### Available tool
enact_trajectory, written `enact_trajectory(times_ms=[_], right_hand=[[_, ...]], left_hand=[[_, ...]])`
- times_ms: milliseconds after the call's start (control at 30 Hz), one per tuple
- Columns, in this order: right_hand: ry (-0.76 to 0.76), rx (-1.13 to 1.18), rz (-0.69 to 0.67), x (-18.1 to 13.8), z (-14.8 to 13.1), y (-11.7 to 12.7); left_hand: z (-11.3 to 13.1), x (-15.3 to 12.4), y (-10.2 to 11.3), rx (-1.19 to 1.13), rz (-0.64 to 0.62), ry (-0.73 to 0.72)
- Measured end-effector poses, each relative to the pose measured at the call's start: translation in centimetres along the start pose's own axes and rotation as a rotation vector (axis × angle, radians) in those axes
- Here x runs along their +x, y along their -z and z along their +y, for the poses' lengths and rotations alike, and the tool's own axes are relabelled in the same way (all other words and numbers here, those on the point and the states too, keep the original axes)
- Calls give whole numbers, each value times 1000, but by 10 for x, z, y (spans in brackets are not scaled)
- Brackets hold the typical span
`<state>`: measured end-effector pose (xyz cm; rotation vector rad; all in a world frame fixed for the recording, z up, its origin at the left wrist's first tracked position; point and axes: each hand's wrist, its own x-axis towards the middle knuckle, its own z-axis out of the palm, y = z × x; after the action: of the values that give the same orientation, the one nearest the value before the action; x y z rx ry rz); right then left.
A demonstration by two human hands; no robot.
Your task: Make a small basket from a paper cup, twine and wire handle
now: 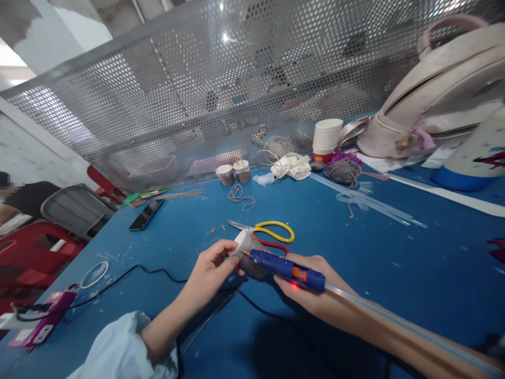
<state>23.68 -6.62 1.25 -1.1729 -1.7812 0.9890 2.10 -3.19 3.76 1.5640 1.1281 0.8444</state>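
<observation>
My left hand (216,267) is closed on the rim of a small paper cup (248,243), tilted over the blue table; grey cord seems to cover its lower side. In my right hand (311,287) is a blue hot glue gun (282,267) with a red light glowing near the grip. A long clear glue stick (366,302) runs out of its back. The gun's nozzle points at the cup's side near the rim; whether it touches I cannot tell. Just behind the cup lie scissors (274,231) with yellow and red handles, partly hidden.
Two small cups (225,176) and a loop of grey cord (240,198) are farther back. Stacked paper cups (327,138), grey yarn (343,171) and clear glue sticks (366,201) lie to the right. A phone (145,215) is left; a black cable (158,270) leads to a purple power strip (45,321).
</observation>
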Motion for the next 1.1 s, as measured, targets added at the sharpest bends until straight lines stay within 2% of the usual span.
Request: enact_trajectory(times_ms=[233, 433, 567, 833, 967, 1100], right_hand=[[11, -12, 56, -2, 0, 0], [72, -18, -50, -3, -2, 1], [84, -23, -53, -4, -3, 0], [34, -84, 64, -5, -2, 0], [9, -66, 63, -4, -3, 0], [-75, -25, -4, -3, -10, 2]], left_hand=[[-1, 0, 0, -2, 11, -23], [0, 0, 0, 25, 11, -21], [0, 0, 0, 38, 12, -30], [-1, -1, 0, 32, 21, -32], [-2, -2, 0, 42, 24, -43], [-3, -2, 2, 60, -3, -57]])
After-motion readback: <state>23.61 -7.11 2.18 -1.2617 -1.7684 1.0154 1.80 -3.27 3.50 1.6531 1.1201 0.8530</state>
